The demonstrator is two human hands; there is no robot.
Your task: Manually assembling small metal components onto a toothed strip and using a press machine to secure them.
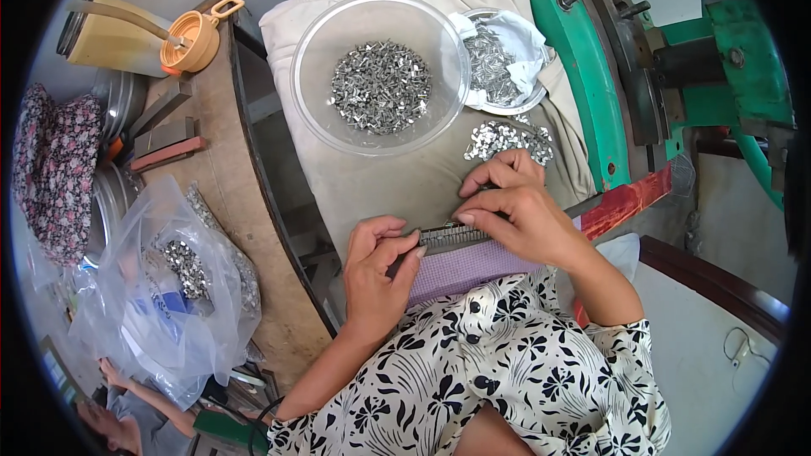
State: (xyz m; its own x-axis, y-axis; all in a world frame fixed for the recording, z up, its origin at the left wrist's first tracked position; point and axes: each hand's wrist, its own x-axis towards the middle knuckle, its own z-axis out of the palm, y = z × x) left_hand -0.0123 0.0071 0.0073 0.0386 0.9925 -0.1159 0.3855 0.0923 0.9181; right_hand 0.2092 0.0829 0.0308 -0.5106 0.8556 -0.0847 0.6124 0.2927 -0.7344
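A narrow dark metal bar with a row of slots or small parts along it (pixel 452 235) lies crosswise in front of me, over a purple checked pad (pixel 460 267). My left hand (pixel 378 274) is closed round the bar's left end, with thumb and fingers pinching it. At the other end, my right hand (pixel 519 211) is curled, its thumb tip against the bar and its fingers bent together. Whatever sits between those right fingers is mostly hidden. Just beyond my right hand lies a loose pile of small shiny metal pieces (pixel 498 140) on the beige cloth (pixel 363 190).
A clear round tub (pixel 304 110) holds many small metal parts; behind the pile, a lined bowl (pixel 528 101) holds thin metal pins. A green machine (pixel 583 93) stands right. The left wooden table (pixel 228 143) bears a plastic bag of parts (pixel 169 321) and an orange lid (pixel 196 42). Another person (pixel 144 422) is lower left.
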